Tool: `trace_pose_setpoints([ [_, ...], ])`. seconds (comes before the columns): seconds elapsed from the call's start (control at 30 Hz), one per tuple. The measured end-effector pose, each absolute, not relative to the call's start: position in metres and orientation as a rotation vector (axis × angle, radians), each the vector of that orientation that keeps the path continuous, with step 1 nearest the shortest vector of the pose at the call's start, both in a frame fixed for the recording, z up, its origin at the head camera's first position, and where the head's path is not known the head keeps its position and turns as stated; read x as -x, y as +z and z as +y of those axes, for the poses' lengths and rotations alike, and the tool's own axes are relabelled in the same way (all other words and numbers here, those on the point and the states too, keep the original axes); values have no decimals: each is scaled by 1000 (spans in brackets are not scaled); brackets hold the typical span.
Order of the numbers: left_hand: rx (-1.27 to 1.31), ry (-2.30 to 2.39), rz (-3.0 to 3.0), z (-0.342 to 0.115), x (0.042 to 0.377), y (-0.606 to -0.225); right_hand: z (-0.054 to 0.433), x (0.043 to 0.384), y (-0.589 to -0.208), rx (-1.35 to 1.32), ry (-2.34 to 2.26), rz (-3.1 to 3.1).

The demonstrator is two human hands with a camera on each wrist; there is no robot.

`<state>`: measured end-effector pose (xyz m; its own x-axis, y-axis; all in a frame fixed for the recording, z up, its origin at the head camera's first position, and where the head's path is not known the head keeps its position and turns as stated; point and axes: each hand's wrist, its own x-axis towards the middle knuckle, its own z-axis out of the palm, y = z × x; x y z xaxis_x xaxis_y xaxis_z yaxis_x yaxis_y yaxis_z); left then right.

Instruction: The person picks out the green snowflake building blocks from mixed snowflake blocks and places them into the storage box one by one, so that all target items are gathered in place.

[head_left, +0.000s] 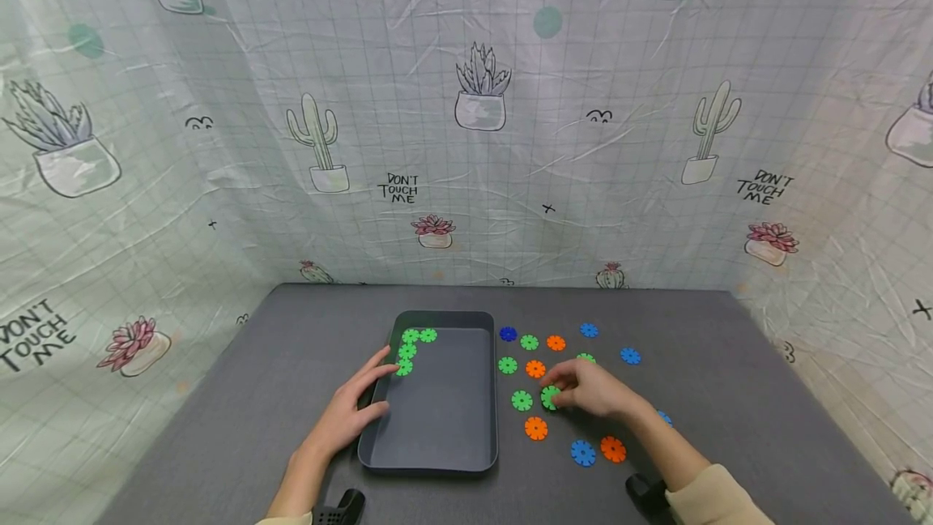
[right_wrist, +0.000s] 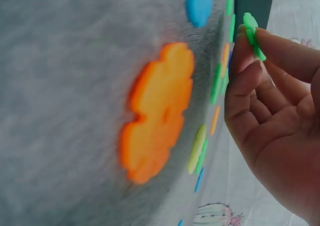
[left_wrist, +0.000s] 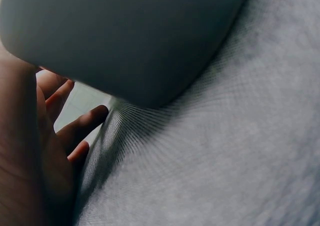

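Note:
My right hand (head_left: 594,390) pinches a green notched disc (head_left: 550,398) between thumb and fingertips, to the right of the tray. The right wrist view shows this green disc (right_wrist: 254,36) edge-on, raised off the table. My left hand (head_left: 346,411) rests at the left rim of the dark grey tray (head_left: 437,436), its fingers spread and extended. One left fingertip reaches over the rim right beside a green disc (head_left: 404,367). Several green discs (head_left: 411,335) lie in the tray's upper left corner, down the left side and along the back. In the left wrist view, the tray's underside hides part of the left hand (left_wrist: 55,131).
Loose discs lie right of the tray: orange (head_left: 535,428), green (head_left: 521,401), light blue (head_left: 583,453) and dark blue (head_left: 508,334). A yellow disc (right_wrist: 197,148) shows in the right wrist view. The grey table (head_left: 240,420) ends at a printed curtain (head_left: 510,185).

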<state>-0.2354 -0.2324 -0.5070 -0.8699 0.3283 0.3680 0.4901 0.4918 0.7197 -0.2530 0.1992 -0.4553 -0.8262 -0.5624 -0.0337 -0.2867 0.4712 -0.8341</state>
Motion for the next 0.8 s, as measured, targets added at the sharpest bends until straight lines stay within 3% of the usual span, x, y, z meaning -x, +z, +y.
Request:
trace_pose_setpoints([
  [0.8,714,-1313,-2543,-233,237,-510,132,272,-422,540,-1558,2331],
])
